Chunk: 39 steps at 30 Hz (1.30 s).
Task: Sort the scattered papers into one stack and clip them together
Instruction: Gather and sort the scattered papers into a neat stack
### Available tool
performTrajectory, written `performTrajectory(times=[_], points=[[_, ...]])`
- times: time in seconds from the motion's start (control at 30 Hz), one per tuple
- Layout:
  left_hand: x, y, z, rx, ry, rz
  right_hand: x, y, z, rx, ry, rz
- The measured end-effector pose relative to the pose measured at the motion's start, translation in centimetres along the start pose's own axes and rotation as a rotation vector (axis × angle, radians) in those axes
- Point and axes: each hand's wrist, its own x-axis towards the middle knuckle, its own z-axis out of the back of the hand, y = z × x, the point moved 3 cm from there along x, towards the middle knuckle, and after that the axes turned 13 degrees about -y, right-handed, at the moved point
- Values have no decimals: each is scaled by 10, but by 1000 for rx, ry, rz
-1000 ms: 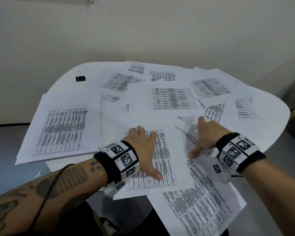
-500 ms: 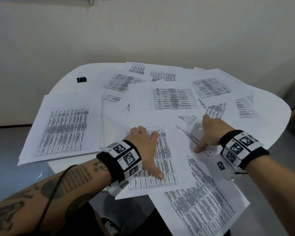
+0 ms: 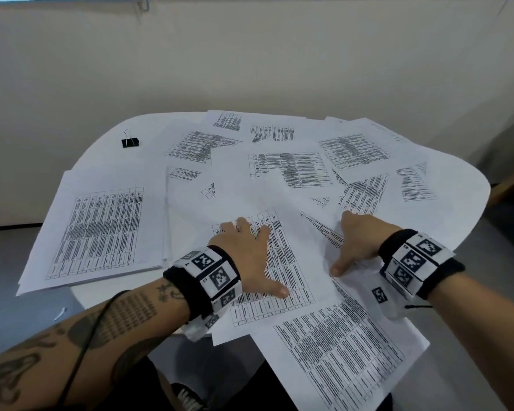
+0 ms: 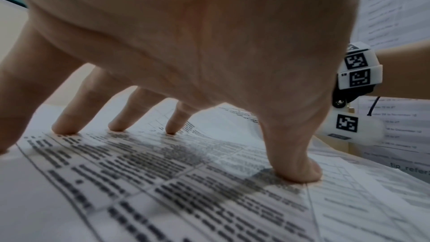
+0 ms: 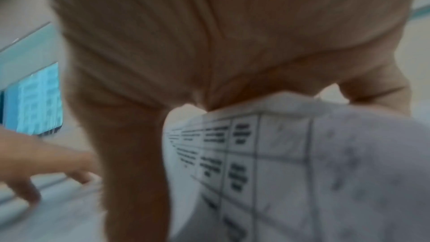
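1. Moved farther across the surface (image 3: 107,155) since a second ago: right grip (image 3: 356,241), now deeper among the scattered papers (image 3: 291,170).
2. Bowed upward since then: printed sheet (image 3: 282,262) between the two wrists, with its far corner now covering part of the centre page's table.
3. Overhanging the near edge, well out past it: lowest sheet (image 3: 339,357). Overhanging the left edge too: left pile (image 3: 101,229), above the floor (image 3: 12,262).
4. Bare room only at the far-left corner, around the black binder clip (image 3: 130,142). Lying apart from every page, wire handles raised.
5. Left grip (image 3: 244,256) (image 4: 186,43) released, with fingers spread and straight. Fingertips (image 4: 65,128) and thumb (image 4: 298,172) pressing down on the printed sheet (image 4: 163,181).
6. Right grip (image 5: 209,34) with right thumb (image 3: 339,266) (image 5: 130,172) straight, tip down on paper. Buckled up against the palm: a gridded page (image 5: 302,154). Fingers mostly hidden behind it and blurred, so cannot tell whether grasping or merely pushing.
7. Papers spread over nearly the whole surface, overlapping at many angles, not yet one stack. Clip untouched.
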Motion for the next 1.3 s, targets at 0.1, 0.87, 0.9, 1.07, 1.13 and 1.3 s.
performTrajectory(times=[0.1, 0.87, 0.9, 1.07, 1.13, 1.3], points=[[-3, 1, 2, 7, 8, -1, 2, 2, -5, 35, -36, 70], [46, 32, 13, -245, -4, -8, 106, 12, 8, 1000, -308, -159], [48, 27, 12, -249, -13, -19, 103, 24, 10, 1031, -268, -151], [60, 6, 15, -334, -56, -195, 77, 55, 22, 761, -139, -79], [74, 12, 30, -403, -86, -199, 83, 36, 23, 669, -182, -112], [142, 70, 57, -398, -230, 93, 92, -31, 20, 740, -256, -282]])
